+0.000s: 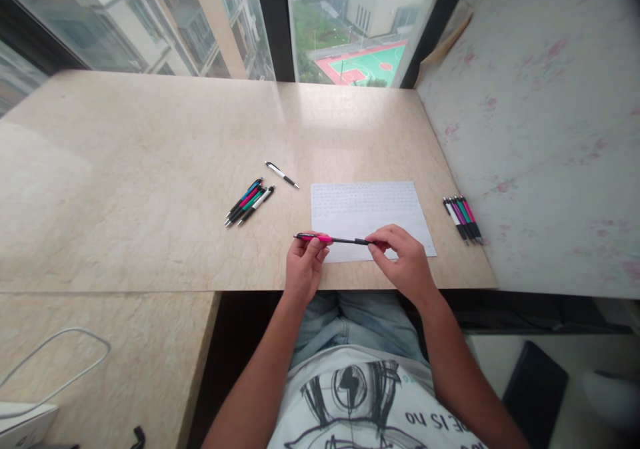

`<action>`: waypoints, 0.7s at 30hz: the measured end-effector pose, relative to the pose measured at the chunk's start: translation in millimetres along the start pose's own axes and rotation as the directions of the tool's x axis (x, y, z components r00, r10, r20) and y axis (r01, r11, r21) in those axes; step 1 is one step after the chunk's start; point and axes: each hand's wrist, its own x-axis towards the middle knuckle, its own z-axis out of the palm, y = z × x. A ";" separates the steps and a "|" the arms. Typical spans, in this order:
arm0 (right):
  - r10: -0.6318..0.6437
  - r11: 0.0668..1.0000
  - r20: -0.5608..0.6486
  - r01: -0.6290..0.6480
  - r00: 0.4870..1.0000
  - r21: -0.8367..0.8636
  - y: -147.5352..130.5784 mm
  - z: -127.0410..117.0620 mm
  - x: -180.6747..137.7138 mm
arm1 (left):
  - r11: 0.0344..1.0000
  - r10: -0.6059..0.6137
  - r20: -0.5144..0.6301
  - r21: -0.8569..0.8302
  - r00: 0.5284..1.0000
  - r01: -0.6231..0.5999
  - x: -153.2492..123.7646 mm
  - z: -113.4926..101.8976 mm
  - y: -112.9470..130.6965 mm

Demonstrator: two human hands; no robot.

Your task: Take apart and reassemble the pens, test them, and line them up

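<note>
My left hand [306,266] pinches the pink barrel of a ballpoint pen [320,238] over the near edge of the paper. From the barrel a thin dark refill [343,240] sticks out to the right. Its far end runs into the pen's black front section [362,242], which the fingertips of my right hand [400,256] grip. Both hands are closed, and the pen lies nearly level between them. Beneath them is a white sheet of paper [370,202] with rows of handwriting on its upper part.
Left of the paper lie a loose bunch of several pens [249,202] and a single white pen [283,174]. Several more pens [463,220] lie in a row by the right wall. A white cable [90,332] loops over the lower left surface. Windows border the far desk edge.
</note>
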 end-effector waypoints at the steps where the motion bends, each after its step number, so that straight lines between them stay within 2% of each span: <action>1: 0.000 1.000 0.003 0.000 1.000 0.001 0.1 -0.1 -0.3 | 1.000 0.001 -0.001 -0.002 1.000 -0.001 -0.1 0.1 -0.1; 8: 0.007 1.000 0.013 -0.007 1.000 0.003 -2.6 3.1 -0.1 | 1.000 0.002 0.002 0.030 1.000 -0.002 -1.7 3.1 0.9; 21: -0.017 0.998 0.056 0.014 0.998 0.064 -6.6 26.7 6.7 | 0.999 0.001 0.055 0.039 0.998 -0.003 -1.3 -0.8 -0.7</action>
